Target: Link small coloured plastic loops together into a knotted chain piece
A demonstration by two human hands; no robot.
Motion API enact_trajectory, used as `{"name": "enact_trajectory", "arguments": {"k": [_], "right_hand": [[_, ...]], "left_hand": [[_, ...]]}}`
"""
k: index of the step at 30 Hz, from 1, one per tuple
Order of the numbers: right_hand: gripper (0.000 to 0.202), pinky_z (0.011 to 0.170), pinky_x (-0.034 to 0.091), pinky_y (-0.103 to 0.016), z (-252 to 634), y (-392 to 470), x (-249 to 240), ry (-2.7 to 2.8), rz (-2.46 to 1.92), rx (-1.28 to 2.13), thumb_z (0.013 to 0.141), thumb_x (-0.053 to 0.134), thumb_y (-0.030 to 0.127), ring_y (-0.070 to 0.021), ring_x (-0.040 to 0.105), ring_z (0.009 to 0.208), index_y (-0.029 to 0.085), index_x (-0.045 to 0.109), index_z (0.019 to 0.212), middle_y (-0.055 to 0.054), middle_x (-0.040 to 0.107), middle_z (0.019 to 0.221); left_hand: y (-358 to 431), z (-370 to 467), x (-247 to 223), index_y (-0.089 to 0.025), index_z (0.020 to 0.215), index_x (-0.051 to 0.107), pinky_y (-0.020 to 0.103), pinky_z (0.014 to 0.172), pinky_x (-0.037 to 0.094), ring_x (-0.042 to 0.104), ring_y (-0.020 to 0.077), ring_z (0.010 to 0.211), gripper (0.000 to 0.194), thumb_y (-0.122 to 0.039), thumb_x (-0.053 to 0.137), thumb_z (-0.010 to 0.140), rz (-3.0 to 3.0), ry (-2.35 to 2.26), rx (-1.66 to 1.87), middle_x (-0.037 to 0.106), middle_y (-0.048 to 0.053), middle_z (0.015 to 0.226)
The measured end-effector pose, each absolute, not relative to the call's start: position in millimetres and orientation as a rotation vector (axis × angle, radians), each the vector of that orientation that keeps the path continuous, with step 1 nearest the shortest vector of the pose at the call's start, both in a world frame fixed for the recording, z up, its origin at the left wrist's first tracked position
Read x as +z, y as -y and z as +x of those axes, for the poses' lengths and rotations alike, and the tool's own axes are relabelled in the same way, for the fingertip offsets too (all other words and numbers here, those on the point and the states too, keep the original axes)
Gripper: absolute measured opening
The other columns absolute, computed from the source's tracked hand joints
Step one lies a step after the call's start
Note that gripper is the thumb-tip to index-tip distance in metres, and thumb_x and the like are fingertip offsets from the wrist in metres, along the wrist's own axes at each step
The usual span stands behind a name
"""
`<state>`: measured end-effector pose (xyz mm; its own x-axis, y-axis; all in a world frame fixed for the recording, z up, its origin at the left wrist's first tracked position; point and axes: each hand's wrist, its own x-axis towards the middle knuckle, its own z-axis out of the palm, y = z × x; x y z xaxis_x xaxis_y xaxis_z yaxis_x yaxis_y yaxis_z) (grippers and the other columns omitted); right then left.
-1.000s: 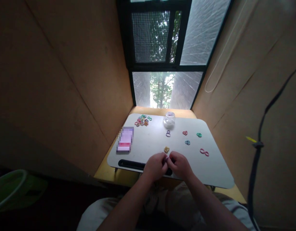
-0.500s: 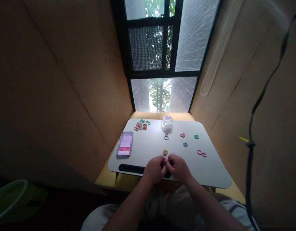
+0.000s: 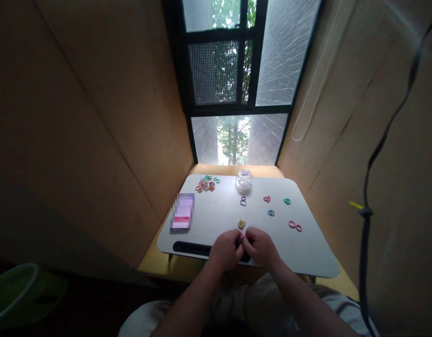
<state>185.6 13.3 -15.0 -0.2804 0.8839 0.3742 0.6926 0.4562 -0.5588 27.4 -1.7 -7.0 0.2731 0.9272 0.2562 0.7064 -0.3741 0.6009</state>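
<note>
My left hand (image 3: 227, 249) and my right hand (image 3: 261, 245) meet over the near edge of the white table (image 3: 216, 210). Their fingertips pinch a small pinkish-purple hair tie (image 3: 242, 238), mostly hidden by the fingers. Just beyond lies a yellow hair tie bundle (image 3: 241, 224). Farther out are a purple hair tie (image 3: 243, 201), a red one (image 3: 267, 199), a blue one (image 3: 271, 212) and a green one (image 3: 286, 201). A pink hair tie (image 3: 295, 226) forms a figure eight at the right.
A pile of coloured hair ties (image 3: 206, 184) lies at the far left. A clear round container (image 3: 244, 182) stands at the back. A phone (image 3: 182, 213), its screen blurred, lies on the left. A black slot (image 3: 191, 248) runs along the near edge. At right hangs a dark cord (image 3: 365, 243).
Both hands stay together in the same place, pinching the small hair tie. Slightly more of its pinkish colour shows between the fingertips. The view has shifted very slightly.
</note>
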Motion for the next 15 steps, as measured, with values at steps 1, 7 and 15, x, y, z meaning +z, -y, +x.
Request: {"name": "enact_trajectory", "arguments": {"k": [1, 7, 15], "right_hand": [[0.025, 0.057, 0.030, -0.025, 185.7, -13.4, -14.8, 2.059, -1.310, 0.381, 0.087, 0.048, 0.030, -0.0127, 0.044, 0.059, 0.021, 0.043, 0.064, 0.002, 0.048, 0.062], [0.025, 0.056, 0.030, -0.024, 186.3, -15.1, -14.8, 2.061, -1.317, 0.401, 0.087, 0.049, 0.029, -0.0126, 0.044, 0.059, 0.021, 0.042, 0.064, 0.002, 0.048, 0.061], [0.023, 0.056, 0.029, -0.024, 186.7, -19.3, -17.5, 2.052, -1.329, 0.413, 0.085, 0.051, 0.028, -0.0122, 0.043, 0.058, 0.021, 0.045, 0.063, 0.003, 0.049, 0.060]], "left_hand": [[1.4, 27.4, -7.0, -0.020, 0.082, 0.057, 0.026, 0.063, 0.034, 0.054, 0.0158, 0.069, 0.006, -0.021, 0.051, 0.084, 2.181, -1.478, 0.824, 0.063, 0.002, 0.077], [0.9, 27.5, -4.5, -0.020, 0.082, 0.057, 0.026, 0.062, 0.033, 0.054, 0.0154, 0.069, 0.006, -0.021, 0.051, 0.085, 2.169, -1.472, 0.810, 0.062, 0.002, 0.077], [-1.0, 27.6, -2.2, -0.020, 0.078, 0.054, 0.026, 0.060, 0.031, 0.050, 0.0143, 0.066, 0.005, -0.021, 0.053, 0.083, 2.142, -1.477, 0.792, 0.058, 0.000, 0.072]]}}
